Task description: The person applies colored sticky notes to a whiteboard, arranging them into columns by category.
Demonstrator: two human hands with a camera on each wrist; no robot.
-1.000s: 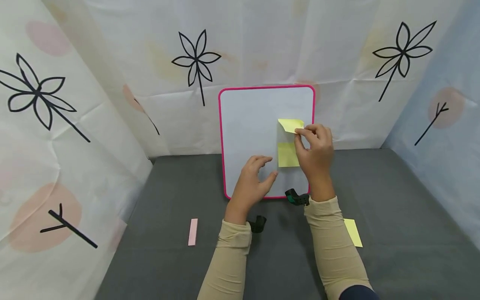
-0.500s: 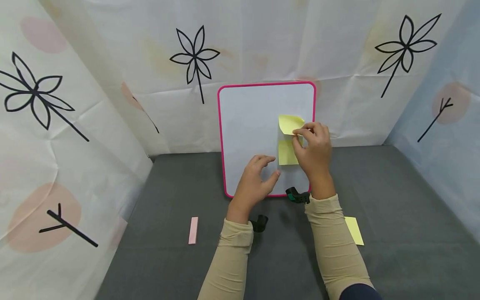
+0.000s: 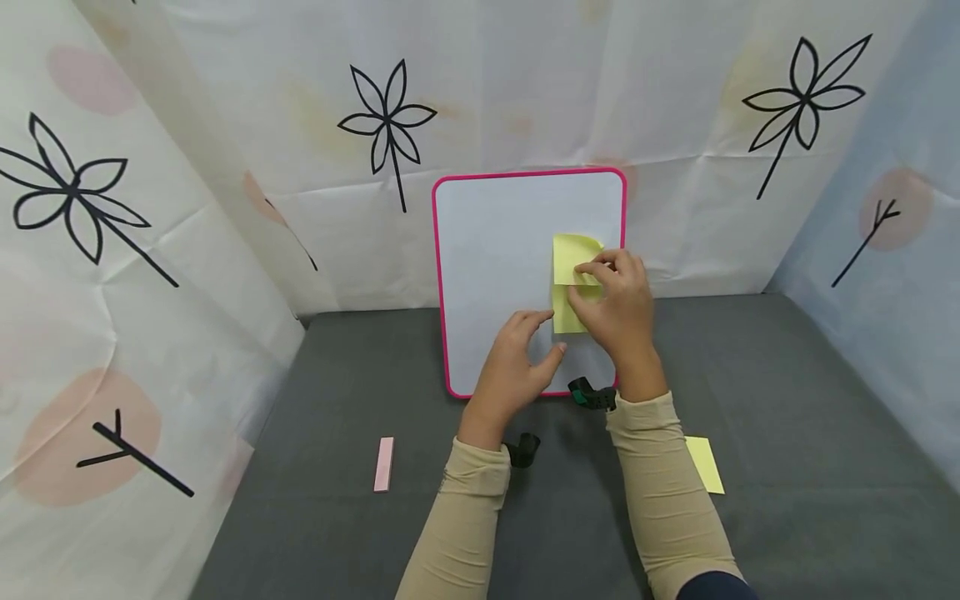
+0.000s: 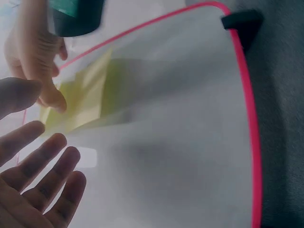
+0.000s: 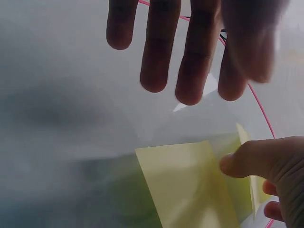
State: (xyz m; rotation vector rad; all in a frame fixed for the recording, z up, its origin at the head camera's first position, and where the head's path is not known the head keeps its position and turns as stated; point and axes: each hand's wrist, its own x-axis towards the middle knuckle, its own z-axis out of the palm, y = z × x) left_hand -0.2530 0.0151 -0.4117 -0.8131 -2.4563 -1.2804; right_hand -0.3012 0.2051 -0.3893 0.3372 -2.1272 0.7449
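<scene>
Pinching upper yellow sticky note [image 3: 573, 250] with right hand [image 3: 618, 304], thumb and forefinger closed on its lower right part, note's top right corner curled off the whiteboard [image 3: 495, 275]. Sits on right half of the board face, overlapping or just touching top edge of a second yellow sticky note [image 3: 566, 317] stuck directly below; lower one partly hidden by right hand. In right wrist view, same upper note [image 5: 190, 185] seen close, thumb tip pressed on its right edge, paper lifting off the surface. In left wrist view, both notes blur into one yellow patch [image 4: 80, 99] under right-hand fingertips.

Left hand [image 3: 517, 362] empty, fingers spread apart and relaxed, hovering at or lightly touching lower middle of whiteboard, just left of lower note; actual contact unclear. Fingers straight in left wrist view [image 4: 33, 175].

Whiteboard white with pink frame, propped upright and tilted back against rear backdrop, bottom edge on grey tabletop [image 3: 787, 433]. Black clip foot [image 3: 592, 393] at bottom right corner of board, next to right wrist.

Further out on tabletop: yellow sticky pad [image 3: 705, 464] just right of right forearm; pink eraser stick [image 3: 384, 464] well left of left forearm. Beige sleeves on both arms. Backdrop white with black flower drawings [image 3: 386, 121].
</scene>
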